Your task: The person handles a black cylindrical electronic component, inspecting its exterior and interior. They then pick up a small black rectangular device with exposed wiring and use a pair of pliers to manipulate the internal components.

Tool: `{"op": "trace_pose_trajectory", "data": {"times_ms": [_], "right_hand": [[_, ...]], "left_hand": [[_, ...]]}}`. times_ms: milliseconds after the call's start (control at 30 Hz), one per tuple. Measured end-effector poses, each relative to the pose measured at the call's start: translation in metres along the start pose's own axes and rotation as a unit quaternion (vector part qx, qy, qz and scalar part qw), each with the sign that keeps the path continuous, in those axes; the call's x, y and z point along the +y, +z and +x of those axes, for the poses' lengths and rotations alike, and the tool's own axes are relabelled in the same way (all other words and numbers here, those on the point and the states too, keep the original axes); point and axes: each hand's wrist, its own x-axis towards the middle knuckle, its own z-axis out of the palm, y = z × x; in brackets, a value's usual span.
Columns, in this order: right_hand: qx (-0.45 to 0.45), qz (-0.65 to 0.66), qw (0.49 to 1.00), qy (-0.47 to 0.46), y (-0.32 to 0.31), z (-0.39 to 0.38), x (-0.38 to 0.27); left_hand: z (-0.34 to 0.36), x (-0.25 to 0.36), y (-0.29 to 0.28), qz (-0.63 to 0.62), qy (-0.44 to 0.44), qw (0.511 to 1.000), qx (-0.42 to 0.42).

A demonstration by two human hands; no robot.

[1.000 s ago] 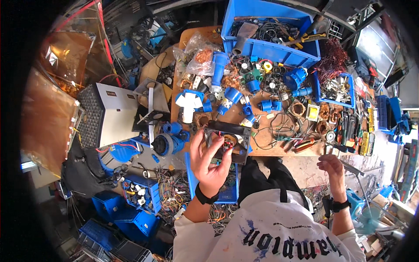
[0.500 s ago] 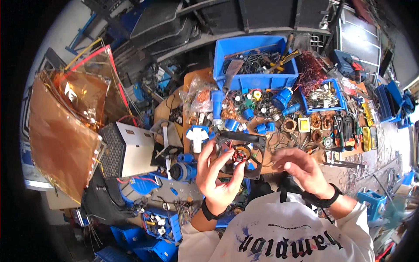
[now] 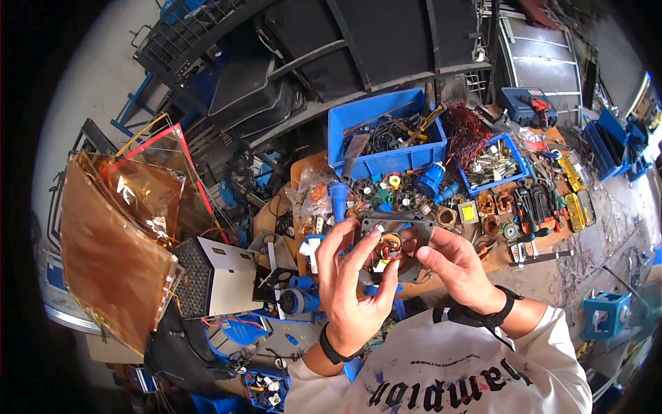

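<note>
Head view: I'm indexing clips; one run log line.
left hand: holds black frame | right hand: grips frame's right side | beyond: blue bin
</note>
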Motion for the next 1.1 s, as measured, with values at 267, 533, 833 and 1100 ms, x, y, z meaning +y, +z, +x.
{"op": "trace_pose_trajectory", "data": {"times_ms": [267,533,833,1100], "right_hand": [[0.013,0.032,0.997,-0.062,0.003,-0.010,-0.006],[0.010,0.005,0.996,-0.086,0.004,-0.018,-0.013],[-0.021,-0.012,0.995,-0.097,0.004,-0.019,-0.003],[-0.001,-0.042,0.996,-0.081,0.006,-0.019,0.003]], "left_hand": [[0.008,0.015,-0.002,-0.026,0.031,0.999,-0.014],[0.002,0.013,-0.005,-0.027,0.028,0.999,-0.006],[-0.002,0.011,-0.012,0.011,0.024,1.000,0.011],[-0.004,0.005,-0.012,0.001,0.022,1.000,0.018]]}}
